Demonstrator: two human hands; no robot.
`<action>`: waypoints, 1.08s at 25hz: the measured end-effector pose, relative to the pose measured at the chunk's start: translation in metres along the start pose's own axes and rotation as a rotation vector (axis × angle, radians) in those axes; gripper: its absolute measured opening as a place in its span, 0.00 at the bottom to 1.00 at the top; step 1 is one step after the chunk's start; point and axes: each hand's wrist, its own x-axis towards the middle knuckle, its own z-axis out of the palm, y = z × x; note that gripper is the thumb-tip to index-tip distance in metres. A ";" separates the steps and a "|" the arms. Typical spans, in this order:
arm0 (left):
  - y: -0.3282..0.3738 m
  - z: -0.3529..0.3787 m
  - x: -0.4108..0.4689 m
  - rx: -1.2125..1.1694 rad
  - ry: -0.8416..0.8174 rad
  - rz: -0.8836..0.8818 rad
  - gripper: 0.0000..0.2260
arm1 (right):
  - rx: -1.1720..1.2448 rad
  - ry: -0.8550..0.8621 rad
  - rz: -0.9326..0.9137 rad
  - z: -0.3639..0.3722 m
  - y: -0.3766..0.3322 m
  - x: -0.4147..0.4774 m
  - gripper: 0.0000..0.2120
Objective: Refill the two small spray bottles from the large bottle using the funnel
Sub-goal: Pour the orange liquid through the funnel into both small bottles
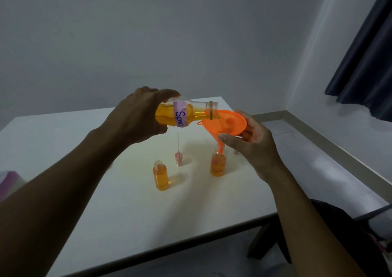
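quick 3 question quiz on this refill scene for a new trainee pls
1. True or false: the spout of the orange funnel, held by the right hand, sits in the neck of the right small bottle.
2. Which hand tilts the large bottle over the funnel? A) left hand B) right hand C) neither
3. Fill in: the left small bottle stands on the white table with its neck ____ (open or capped).

Key: 1 true; 2 A; 3 open
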 end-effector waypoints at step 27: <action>-0.002 0.004 -0.003 0.005 0.007 -0.010 0.38 | -0.037 0.011 0.006 0.000 -0.005 -0.001 0.43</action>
